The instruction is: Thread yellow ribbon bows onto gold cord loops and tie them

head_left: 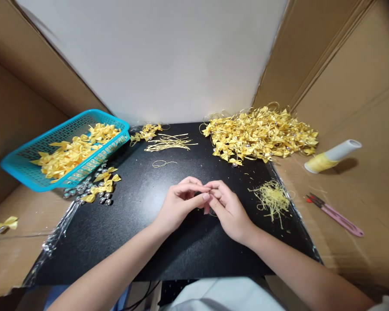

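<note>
Bounded at left by a cardboard panel (29, 73), at rear by a white panel (155, 56) and at right by a second cardboard panel (340, 90), with clear plastic film (53, 239) along the black tabletop (97, 233)'s left edge and dark cables (145, 296) below.

Bright light leaves a soft glare on the black tabletop (132, 216), the spool (332, 157) casts a rightward shadow, and the upper-right corner darkens.
</note>
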{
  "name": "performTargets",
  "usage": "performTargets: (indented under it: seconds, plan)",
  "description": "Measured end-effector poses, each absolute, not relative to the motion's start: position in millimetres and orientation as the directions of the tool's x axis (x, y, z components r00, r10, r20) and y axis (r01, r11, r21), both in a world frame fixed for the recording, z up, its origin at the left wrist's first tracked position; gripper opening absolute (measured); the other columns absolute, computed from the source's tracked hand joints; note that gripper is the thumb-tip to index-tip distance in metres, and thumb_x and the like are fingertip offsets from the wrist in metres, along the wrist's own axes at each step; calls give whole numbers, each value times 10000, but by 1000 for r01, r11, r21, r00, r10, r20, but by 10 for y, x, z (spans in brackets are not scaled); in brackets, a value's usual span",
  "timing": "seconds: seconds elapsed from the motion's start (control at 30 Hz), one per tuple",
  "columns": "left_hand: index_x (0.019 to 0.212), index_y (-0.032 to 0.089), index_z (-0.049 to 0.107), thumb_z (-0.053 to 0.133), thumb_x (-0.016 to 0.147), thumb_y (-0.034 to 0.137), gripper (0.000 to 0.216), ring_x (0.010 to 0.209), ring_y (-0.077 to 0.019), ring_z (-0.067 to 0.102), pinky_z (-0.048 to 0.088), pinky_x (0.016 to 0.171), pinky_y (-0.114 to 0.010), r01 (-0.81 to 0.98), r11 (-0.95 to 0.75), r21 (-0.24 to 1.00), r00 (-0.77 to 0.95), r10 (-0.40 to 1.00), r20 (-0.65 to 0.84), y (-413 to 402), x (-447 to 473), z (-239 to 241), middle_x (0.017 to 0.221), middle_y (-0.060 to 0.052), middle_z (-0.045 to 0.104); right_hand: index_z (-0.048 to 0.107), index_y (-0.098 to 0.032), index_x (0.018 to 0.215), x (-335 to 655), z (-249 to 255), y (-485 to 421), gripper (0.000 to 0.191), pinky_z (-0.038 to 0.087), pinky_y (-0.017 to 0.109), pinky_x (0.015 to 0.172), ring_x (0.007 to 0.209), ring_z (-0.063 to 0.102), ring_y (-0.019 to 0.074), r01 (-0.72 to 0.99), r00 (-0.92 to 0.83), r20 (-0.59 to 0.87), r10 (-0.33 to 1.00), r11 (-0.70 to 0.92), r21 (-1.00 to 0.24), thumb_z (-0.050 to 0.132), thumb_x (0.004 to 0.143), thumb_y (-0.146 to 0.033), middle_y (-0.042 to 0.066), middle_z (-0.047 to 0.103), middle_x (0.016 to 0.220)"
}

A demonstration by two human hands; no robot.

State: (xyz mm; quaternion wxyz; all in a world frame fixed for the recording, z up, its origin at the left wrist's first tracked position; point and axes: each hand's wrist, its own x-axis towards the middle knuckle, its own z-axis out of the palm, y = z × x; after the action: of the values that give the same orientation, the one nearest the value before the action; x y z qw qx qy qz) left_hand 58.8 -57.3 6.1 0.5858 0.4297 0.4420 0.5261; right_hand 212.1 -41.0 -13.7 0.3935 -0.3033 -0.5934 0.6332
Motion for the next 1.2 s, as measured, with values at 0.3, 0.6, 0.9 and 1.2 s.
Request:
performTargets:
  seconds: [0.3, 0.6, 0.9, 1.2]
  plan:
    - [683, 201, 771, 813, 671, 275, 86, 740, -97, 541, 479, 651, -226, -72, 73, 995, 41, 997, -71, -509, 476, 169, 851, -20, 522, 620, -182, 890, 2189, -79, -269, 105, 508, 311, 754, 755, 637, 142, 10, -573, 19, 819, 30, -999, 644, 835, -269, 15, 688, 812]
    - [717, 253, 767, 795, 689, 366, 120, 831, -151, 525, 464, 717, -274, 0, -202, 979, -170, 965, 199, -535, 403, 383, 872, -35, 551, 725, -241, 872, 2288, -246, -149, 96, 397, 509, 955, 1086, 466, 263, 460, -596, 206, 776, 540, -705, 734, 777, -228, 75, 627, 1144]
    - [897, 223, 762, 694, 788, 378, 202, 1012, -234, 548, 449, 841, -343, 249, -237, 939, 83, 971, 223, -629, 561, 309, 1042, -91, 596, 675, -220, 846, 2320, 87, -235, 249, 462, 376, 827, 861, 575, 191, 2, -587, 410, 698, 507, -862, 504, 948, -370, 49, 673, 829]
    - [914, 185, 647, 540, 863, 409, 254, 915, -264, 562, 440, 830, -406, 944, 18, 330, -56, 993, 107, -466, 74, -145, 966, -88, 630, 624, -209, 772, 2466, 103, -252, 220, 438, 337, 756, 787, 565, 172, -137, -351, 459, 816, 440, -887, 491, 939, -261, 30, 610, 771]
